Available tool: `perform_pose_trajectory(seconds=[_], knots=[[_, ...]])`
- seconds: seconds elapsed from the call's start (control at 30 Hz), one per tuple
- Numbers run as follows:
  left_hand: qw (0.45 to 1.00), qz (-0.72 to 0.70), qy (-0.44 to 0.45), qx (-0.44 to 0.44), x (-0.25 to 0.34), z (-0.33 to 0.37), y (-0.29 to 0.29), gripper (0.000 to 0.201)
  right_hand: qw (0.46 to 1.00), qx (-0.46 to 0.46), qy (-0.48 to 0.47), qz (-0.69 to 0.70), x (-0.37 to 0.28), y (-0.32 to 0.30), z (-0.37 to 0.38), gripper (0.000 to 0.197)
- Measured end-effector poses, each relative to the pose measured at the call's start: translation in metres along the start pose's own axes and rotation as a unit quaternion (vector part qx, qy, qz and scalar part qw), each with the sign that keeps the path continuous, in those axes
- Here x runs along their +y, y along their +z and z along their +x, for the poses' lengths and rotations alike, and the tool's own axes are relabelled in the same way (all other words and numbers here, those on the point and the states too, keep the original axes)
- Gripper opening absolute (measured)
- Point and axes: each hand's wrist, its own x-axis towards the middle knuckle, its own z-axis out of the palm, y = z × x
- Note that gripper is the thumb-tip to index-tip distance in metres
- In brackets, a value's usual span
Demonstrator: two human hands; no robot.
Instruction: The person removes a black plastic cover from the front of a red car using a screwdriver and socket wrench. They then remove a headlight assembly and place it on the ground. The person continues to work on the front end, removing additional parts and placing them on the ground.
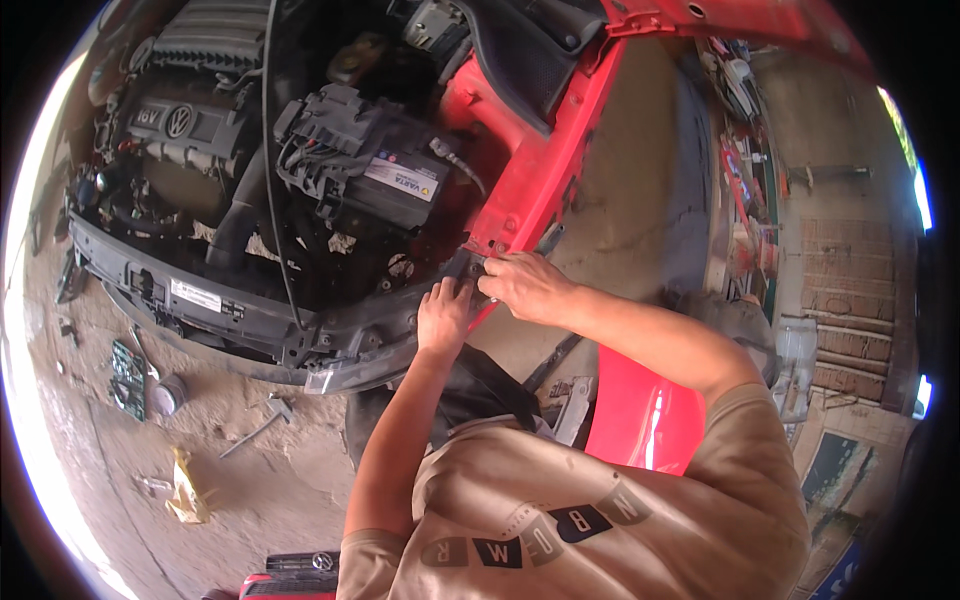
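At the front corner of a red car's engine bay, both hands meet where the black front panel (pixel 365 325) joins the red fender rail (pixel 525 205). My left hand (pixel 445 315) rests on the end of that panel, its fingers bent over and gripping it. Close beside it, my right hand (pixel 525 287) is closed, thumb and fingers pinched together against the joint. Whatever small piece sits between those fingertips is too small to make out. Behind the hands stands the black car battery (pixel 400 195) with a loose cable clamp (pixel 445 150) by its edge.
An engine cover (pixel 180 125) lies in the bay's left part, and a thin prop rod (pixel 275 200) crosses it. On the floor are a hammer (pixel 265 420), a tool case (pixel 128 380), a can (pixel 170 393) and a yellow bag (pixel 187 490). A red body panel (pixel 640 415) lies to my right.
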Motion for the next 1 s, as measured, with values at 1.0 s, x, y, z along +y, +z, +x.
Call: perform_pose_trajectory(seconds=[1.0], knots=[[0.963, 0.151, 0.105, -0.196, -0.002, 0.055, 0.003, 0.039, 0.411, 0.154, 0.479, 0.76, -0.128, 0.209, -0.193, 0.018]])
